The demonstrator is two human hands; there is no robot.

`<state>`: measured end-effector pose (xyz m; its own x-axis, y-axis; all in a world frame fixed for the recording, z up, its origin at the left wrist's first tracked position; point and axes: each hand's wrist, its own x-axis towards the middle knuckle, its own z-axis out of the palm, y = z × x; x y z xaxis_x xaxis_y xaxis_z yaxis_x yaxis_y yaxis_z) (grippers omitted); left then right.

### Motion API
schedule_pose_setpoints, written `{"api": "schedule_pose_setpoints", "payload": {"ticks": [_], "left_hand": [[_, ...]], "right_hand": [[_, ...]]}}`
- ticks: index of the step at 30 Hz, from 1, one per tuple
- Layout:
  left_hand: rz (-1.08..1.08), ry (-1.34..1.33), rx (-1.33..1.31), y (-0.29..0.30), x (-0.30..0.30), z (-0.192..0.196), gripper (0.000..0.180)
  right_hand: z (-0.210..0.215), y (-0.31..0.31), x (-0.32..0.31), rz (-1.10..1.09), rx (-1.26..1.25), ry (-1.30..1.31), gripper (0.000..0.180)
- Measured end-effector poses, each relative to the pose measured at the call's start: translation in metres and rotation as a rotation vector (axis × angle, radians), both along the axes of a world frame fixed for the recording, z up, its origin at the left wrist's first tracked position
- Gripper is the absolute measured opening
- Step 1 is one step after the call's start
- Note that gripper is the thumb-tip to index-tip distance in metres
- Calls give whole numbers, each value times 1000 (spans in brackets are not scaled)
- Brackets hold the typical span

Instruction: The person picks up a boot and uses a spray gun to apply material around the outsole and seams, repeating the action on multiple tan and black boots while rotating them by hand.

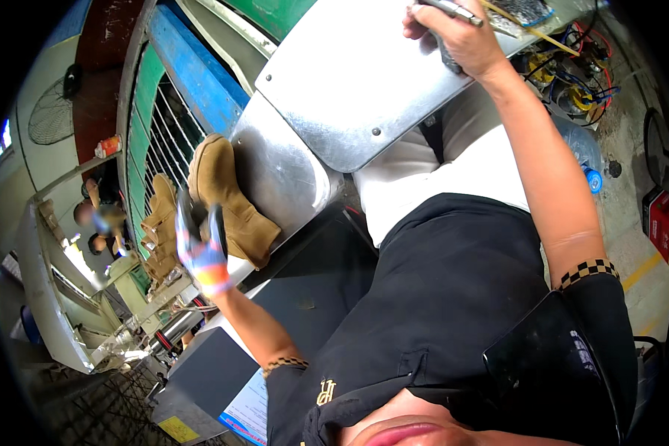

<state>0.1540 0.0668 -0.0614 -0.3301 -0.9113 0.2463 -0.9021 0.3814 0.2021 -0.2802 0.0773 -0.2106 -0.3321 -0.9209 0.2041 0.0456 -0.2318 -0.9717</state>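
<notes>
My left hand (203,249), in a dark glove with an orange and blue cuff, is beside a tan boot (234,212). Its fingers are stretched and apart, somewhat blurred, and nothing shows between them; whether they touch the boot I cannot tell. More tan footwear (161,215) stands just left of that hand. Over the far right part of a metal work plate (349,82), my bare right hand (464,44) is closed around a silver pen-shaped tool (453,9). A dark piece (450,59) sticks out below the palm; whether it belongs to the same tool is unclear.
Behind the boots are a green barred frame (145,126) and a blue beam (201,67). Wires and fittings (576,89) lie at the right, near a clear bottle (583,152) and a red box (658,223). Another person (100,215) is far left.
</notes>
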Motion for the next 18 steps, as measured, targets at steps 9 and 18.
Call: {"api": "schedule_pose_setpoints", "payload": {"ticks": [9,18], "left_hand": [[-44,-402,0,-108,-20,-39,67],[21,624,-531,11,-28,75,47]], "right_hand": [[-41,-9,-8,-175,-238,798,37],[-39,-8,-10,-316,-295,1161,45]]}}
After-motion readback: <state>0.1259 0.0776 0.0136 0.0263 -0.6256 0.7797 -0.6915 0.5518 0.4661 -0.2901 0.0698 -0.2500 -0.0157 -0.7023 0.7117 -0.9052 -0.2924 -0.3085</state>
